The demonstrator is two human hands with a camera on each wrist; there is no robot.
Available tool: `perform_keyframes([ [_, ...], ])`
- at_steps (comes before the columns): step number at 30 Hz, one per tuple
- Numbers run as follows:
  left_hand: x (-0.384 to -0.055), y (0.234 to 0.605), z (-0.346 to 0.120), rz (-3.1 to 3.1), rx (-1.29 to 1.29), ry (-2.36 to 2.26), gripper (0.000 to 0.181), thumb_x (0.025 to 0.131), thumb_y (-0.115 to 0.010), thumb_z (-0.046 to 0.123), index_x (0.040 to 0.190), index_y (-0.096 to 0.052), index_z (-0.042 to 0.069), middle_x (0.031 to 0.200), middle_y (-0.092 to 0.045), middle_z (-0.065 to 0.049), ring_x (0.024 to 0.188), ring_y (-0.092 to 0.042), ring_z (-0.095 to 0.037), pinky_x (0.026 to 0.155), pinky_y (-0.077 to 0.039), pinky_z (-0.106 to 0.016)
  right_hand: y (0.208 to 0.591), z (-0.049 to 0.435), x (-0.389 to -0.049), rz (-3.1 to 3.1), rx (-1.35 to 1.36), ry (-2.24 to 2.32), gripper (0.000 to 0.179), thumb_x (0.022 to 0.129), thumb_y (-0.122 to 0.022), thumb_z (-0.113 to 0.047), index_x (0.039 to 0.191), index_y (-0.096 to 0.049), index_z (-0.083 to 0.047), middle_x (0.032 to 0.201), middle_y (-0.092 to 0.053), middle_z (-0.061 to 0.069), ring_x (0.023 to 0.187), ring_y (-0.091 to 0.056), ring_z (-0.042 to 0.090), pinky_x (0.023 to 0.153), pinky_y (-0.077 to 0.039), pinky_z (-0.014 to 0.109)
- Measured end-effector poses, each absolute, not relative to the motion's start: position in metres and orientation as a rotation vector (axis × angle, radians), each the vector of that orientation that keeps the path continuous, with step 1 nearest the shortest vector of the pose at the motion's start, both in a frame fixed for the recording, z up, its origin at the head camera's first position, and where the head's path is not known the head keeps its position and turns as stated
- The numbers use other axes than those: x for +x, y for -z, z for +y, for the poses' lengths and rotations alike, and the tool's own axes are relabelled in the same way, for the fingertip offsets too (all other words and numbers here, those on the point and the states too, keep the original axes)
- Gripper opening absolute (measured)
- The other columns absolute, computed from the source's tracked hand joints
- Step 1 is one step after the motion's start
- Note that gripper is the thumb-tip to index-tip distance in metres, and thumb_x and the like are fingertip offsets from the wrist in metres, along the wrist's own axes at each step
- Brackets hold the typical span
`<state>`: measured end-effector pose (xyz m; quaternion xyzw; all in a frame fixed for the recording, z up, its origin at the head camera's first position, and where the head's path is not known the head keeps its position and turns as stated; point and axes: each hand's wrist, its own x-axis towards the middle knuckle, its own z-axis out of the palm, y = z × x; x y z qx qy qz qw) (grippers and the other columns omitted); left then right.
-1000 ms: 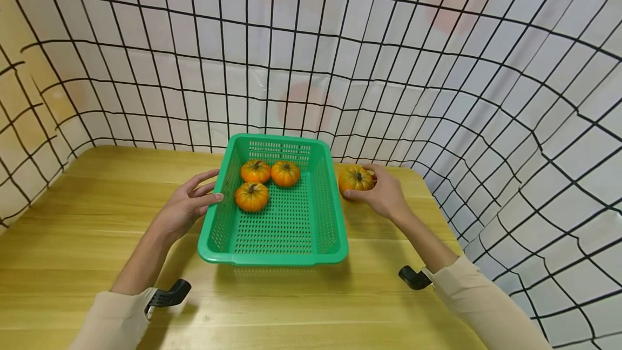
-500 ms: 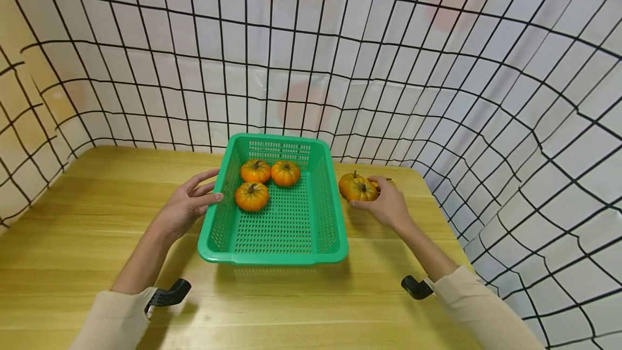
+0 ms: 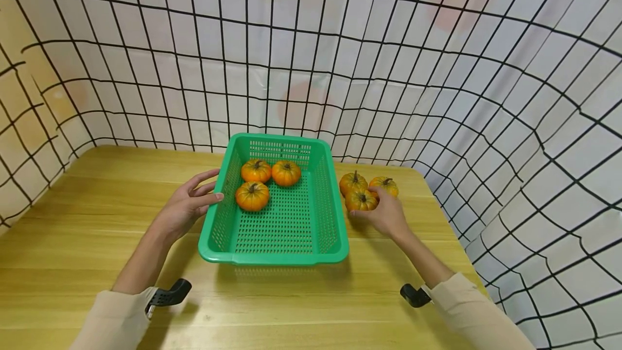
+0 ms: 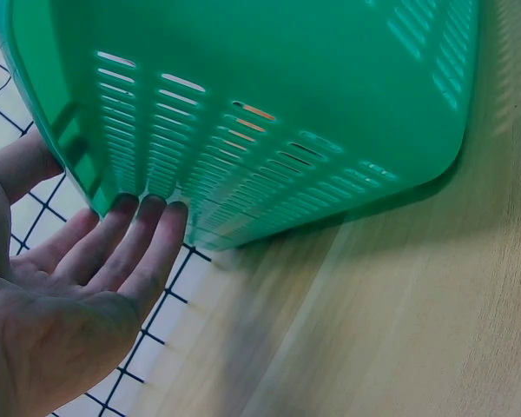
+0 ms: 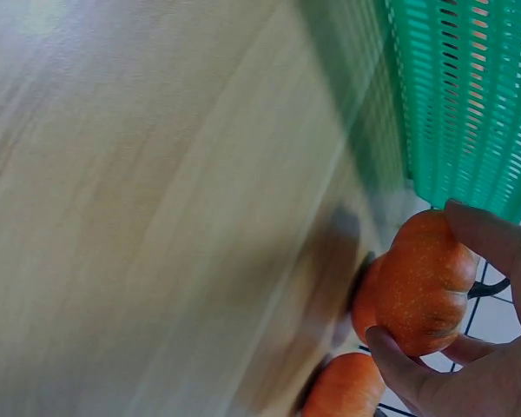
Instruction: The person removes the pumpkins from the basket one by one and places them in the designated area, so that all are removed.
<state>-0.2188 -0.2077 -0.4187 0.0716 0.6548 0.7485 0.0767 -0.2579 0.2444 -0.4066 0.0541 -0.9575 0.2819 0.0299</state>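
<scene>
A green perforated basket (image 3: pixel 272 258) stands on the wooden table with three small orange pumpkins in its back left part, among them a front one (image 3: pixel 252 196). At the basket's left side, my left hand (image 3: pixel 183 207) holds it, thumb over the rim and fingers against the slotted outer wall (image 4: pixel 243 165). Right of the basket, my right hand (image 3: pixel 387 213) grips a small pumpkin (image 5: pixel 421 282) between thumb and fingers, its stem toward the palm. Close behind this one are a second pumpkin (image 3: pixel 353 182) and a third pumpkin (image 3: pixel 387 184), partly covered by the hand.
A white curtain behind a black wire grid (image 3: pixel 311 58) encloses the table at the back and sides. The wooden tabletop (image 3: pixel 291 307) extends in front of the basket and to its left. A black wrist camera mount (image 3: pixel 414 296) sits at the right cuff.
My right hand has moved the gripped pumpkin toward me and slightly right, bringing the two pumpkins behind it into view. My left hand and the basket have stayed in place.
</scene>
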Motion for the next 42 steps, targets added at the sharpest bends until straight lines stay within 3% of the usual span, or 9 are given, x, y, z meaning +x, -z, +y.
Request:
perform_keyframes([
  [9, -0.220, 0.419, -0.207, 1.968, 0.184, -2.230, 0.076, 0.096, -0.069, 0.009, 0.160, -0.027, 0.012, 0.157, -0.037, -0.022, 0.118, -0.065, -0.013, 0.093, -0.057, -0.027, 0.418, 0.246, -0.258, -2.955, 0.159, -0.879, 0.085, 0.080, -0.085, -0.036, 0.145, -0.047, 0.005, 0.143, -0.054, 0.030, 0.130, -0.051, 0.050, 0.108, -0.043, 0.060],
  [27, -0.220, 0.419, -0.207, 1.928, 0.183, -2.263, 0.074, 0.097, -0.068, 0.008, 0.159, -0.029, 0.012, 0.150, -0.044, -0.014, 0.117, -0.066, -0.015, 0.093, -0.057, -0.026, 0.425, 0.247, -0.256, -3.004, 0.104, -0.891, 0.085, 0.082, -0.083, -0.037, 0.147, -0.045, 0.003, 0.148, -0.049, 0.029, 0.136, -0.040, 0.056, 0.112, -0.035, 0.065],
  [33, -0.219, 0.418, -0.207, 1.950, 0.186, -2.243, 0.075, 0.097, -0.068, 0.008, 0.160, -0.027, 0.012, 0.156, -0.037, -0.022, 0.117, -0.065, -0.013, 0.093, -0.057, -0.026, 0.427, 0.248, -0.255, -3.008, 0.095, -0.900, 0.084, 0.083, -0.083, -0.036, 0.147, -0.045, 0.002, 0.148, -0.049, 0.029, 0.137, -0.040, 0.055, 0.112, -0.036, 0.064],
  [42, -0.218, 0.416, -0.208, 1.947, 0.183, -2.243, 0.076, 0.097, -0.068, 0.008, 0.160, -0.027, 0.013, 0.157, -0.036, -0.022, 0.117, -0.065, -0.013, 0.094, -0.056, -0.026, 0.428, 0.247, -0.255, -3.011, 0.088, -0.899, 0.083, 0.083, -0.082, -0.035, 0.147, -0.045, 0.003, 0.149, -0.048, 0.029, 0.136, -0.040, 0.055, 0.113, -0.036, 0.064],
])
